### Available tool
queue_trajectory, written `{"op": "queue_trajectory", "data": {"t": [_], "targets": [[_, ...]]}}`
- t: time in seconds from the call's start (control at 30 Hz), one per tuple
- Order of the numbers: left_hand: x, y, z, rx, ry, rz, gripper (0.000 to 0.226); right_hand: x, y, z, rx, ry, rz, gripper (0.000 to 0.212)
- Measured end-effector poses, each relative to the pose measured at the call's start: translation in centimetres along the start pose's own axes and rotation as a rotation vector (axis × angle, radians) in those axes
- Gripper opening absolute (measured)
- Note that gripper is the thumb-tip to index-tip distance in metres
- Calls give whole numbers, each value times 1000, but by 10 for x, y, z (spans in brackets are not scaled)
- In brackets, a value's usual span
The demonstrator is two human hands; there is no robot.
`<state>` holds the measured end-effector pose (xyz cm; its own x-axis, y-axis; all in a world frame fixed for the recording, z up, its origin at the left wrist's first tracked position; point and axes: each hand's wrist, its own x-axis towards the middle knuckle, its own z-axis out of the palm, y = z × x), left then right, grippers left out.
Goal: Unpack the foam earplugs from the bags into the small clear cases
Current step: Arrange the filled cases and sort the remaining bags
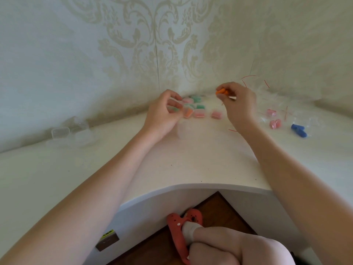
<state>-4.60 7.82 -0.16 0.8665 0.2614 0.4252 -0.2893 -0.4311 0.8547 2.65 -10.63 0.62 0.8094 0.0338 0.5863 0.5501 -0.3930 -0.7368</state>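
At the far left of the white tabletop (191, 165) stands a cluster of empty clear cases (73, 131), well apart from both hands. Next comes the left hand (162, 115), raised just above the tabletop with its wrist low and fingers curled; its grip pinches a small clear case (174, 105) between thumb and fingertips, though whether the lid is open is too blurred to tell. Just beyond and to the right of it lie the filled cases (194, 108) in pink, green and orange, close to the wall. Further right, the right hand (236, 101) hovers higher, its palm turned down and its grip clenched on orange foam earplugs (221, 91) that stick out from the fingertips toward the left, their long axis roughly level and pointing at the held case. So the case lies to the left of and slightly below the plugs, and the right hand is the one that would likely have to travel across. At the far right lie crumpled clear bags (282, 104) with red ties, bagged pink earplugs (275, 123) and loose blue earplugs (299, 130).
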Motion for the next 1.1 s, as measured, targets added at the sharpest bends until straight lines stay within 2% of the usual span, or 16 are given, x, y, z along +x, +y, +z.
{"op": "queue_trajectory", "data": {"t": [0.07,0.17,0.23,0.3,0.37,0.4,0.47,0.53,0.63,0.73,0.8,0.9,1.0,1.1], "targets": [[-1,-1,0,171,-71,128,16,3,11,-1,-109,11,11,15],[-4,1,-5,319,-288,164,14,3,25,-2,-492,22,22,18],[-3,-1,-8,530,-459,176,41,1,21,-4,-597,88,39,20],[-3,-2,-9,786,-549,209,67,-1,14,-6,-620,124,33,20],[-3,-2,-9,821,-572,194,73,-2,12,-6,-616,105,-7,18],[-3,-2,-9,790,-563,183,66,-2,10,-6,-547,76,-26,17],[-2,-3,-9,710,-500,200,51,-5,3,-5,-223,16,-34,14],[0,-1,-10,582,-412,208,47,-10,-9,-2,71,-55,-15,13],[0,4,-11,312,-300,94,44,-19,-25,5,294,-193,15,15],[-1,8,-12,162,-255,1,44,-26,-36,9,448,-329,42,17],[0,8,-13,46,-220,-79,39,-29,-37,10,454,-392,50,16],[3,12,-15,-251,-150,-231,25,-30,-34,13,401,-400,38,13],[7,16,-16,-530,-61,-356,23,-31,-34,14,350,-413,11,18],[5,19,-9,-677,-83,-421,10,-33,-33,17,243,-403,-51,22]]}}
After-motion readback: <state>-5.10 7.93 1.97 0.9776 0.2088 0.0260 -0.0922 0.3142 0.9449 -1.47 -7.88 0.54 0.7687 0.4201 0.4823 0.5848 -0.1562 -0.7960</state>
